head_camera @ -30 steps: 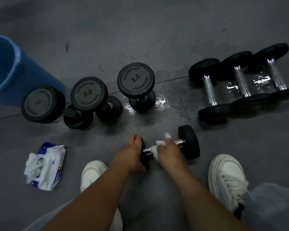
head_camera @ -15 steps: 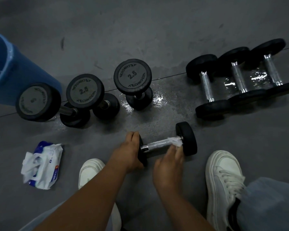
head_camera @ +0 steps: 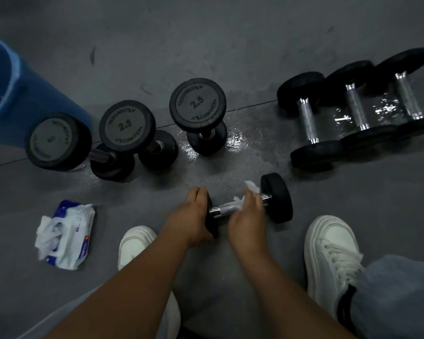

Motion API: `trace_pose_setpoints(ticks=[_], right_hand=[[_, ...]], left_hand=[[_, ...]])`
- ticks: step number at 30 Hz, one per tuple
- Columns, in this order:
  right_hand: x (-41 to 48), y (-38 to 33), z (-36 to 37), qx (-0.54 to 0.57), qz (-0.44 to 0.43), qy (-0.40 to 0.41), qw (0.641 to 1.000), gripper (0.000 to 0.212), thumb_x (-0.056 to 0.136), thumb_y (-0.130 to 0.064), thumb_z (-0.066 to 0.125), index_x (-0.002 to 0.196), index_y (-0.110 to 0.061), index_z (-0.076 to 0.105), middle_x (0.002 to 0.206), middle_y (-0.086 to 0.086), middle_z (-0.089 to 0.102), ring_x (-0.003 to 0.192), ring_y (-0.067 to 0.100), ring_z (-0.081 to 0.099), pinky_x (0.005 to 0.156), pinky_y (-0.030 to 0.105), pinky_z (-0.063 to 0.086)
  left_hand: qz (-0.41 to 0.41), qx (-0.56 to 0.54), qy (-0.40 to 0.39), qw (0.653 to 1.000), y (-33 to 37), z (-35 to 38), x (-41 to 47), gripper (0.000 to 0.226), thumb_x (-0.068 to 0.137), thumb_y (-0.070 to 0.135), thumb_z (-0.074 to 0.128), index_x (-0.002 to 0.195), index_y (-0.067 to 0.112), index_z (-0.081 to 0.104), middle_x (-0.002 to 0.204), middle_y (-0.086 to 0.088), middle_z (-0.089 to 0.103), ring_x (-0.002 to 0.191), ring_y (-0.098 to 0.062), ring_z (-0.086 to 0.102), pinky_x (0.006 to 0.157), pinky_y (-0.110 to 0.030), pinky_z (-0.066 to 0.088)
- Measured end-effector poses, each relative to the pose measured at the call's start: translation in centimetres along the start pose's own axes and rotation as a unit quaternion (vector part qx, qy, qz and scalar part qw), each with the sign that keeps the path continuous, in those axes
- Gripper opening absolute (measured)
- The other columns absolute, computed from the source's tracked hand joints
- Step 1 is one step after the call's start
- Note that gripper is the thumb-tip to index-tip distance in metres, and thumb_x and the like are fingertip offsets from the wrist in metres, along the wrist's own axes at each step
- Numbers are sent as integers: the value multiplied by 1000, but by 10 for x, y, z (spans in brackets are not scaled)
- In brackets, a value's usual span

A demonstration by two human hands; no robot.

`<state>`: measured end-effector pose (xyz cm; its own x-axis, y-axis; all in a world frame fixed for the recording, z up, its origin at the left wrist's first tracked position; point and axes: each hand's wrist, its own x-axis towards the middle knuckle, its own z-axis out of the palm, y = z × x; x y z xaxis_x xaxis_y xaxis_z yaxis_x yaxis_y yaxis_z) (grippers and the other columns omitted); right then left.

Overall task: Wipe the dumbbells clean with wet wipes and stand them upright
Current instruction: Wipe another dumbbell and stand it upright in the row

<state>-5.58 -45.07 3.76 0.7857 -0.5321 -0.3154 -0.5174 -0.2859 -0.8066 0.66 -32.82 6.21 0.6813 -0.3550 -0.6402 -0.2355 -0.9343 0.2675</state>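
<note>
Grey floor (head_camera: pixel 230 45), wet in patches, spreads under everything. Far left stands a blue bin (head_camera: pixel 8 94). To the right, three lying dumbbells (head_camera: pixel 355 106) rest side by side, touching. Beside the bin, three upright dumbbells (head_camera: pixel 127 126) stand on end. My white shoes (head_camera: pixel 328 253) flank the work, and an open wipe packet (head_camera: pixel 66 236) lies left of them. Just ahead of my shoes a small dumbbell (head_camera: pixel 277 198) lies on its side. My left grip (head_camera: pixel 194 216) curls round its left head. My right grip (head_camera: pixel 250 216) clutches a wet wipe (head_camera: pixel 252 187) against the handle's right end.
</note>
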Motion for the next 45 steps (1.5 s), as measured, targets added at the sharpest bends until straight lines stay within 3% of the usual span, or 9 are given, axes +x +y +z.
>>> trace_pose_setpoints(ticks=[5,7,9,12,17,22,31,36,45], right_hand=[[28,-34,4,348,232,-95,903,27,88,7,54,96,-16,65,95,12,69,84,17,66,82,28,51],[29,-34,8,108,110,-133,979,27,89,1,53,109,-15,61,111,11,65,99,20,61,85,22,46],[10,-16,16,-172,-71,-221,957,34,91,-14,50,124,-19,55,124,5,56,114,22,52,93,25,41],[-8,-7,12,-301,-134,-221,918,40,90,-22,51,129,-28,53,125,-3,54,118,19,48,97,33,40],[18,-25,6,-162,-18,-140,977,40,91,-11,48,128,-23,49,107,7,63,98,28,60,81,32,47],[3,-24,-1,-240,5,-298,924,26,95,-12,45,116,-6,58,114,16,61,105,32,59,81,29,45],[8,-16,2,-86,12,-239,967,13,87,-10,56,89,-21,61,79,-4,58,76,15,58,63,18,41],[7,-10,12,-59,33,-114,991,10,88,-19,60,87,-23,51,79,-1,61,76,19,60,64,26,42],[-36,19,6,-125,-30,-172,977,21,93,-9,50,108,-5,63,110,11,58,101,25,55,77,20,35]], left_hand=[[-1,-19,-24,1000,-6,2,6,113,62,35,88,149,20,19,150,4,18,114,-29,60,81,-36,47],[1,-36,-25,999,-7,1,6,110,61,34,89,148,19,23,150,3,20,111,-27,61,82,-37,50],[16,-28,-8,999,-4,2,3,102,63,32,87,145,17,28,148,2,23,109,-28,61,80,-36,49],[20,-38,8,999,-3,6,-2,100,65,29,86,145,18,28,147,4,22,112,-26,59,82,-35,48],[13,-18,6,1000,-3,2,3,99,70,35,82,146,13,23,148,-2,24,110,-30,59,76,-36,49],[19,-26,13,999,-6,7,4,95,75,35,75,149,13,20,151,-3,20,111,-34,58,86,-43,51],[19,-45,14,999,-2,4,1,80,70,35,77,135,15,34,137,0,34,97,-26,61,67,-31,42],[6,-44,1,999,-2,1,3,76,70,34,78,129,16,35,136,-2,35,99,-30,60,75,-40,51],[-21,57,36,997,4,12,-10,113,66,41,81,152,17,12,159,-4,12,135,-29,38,93,-42,46]])
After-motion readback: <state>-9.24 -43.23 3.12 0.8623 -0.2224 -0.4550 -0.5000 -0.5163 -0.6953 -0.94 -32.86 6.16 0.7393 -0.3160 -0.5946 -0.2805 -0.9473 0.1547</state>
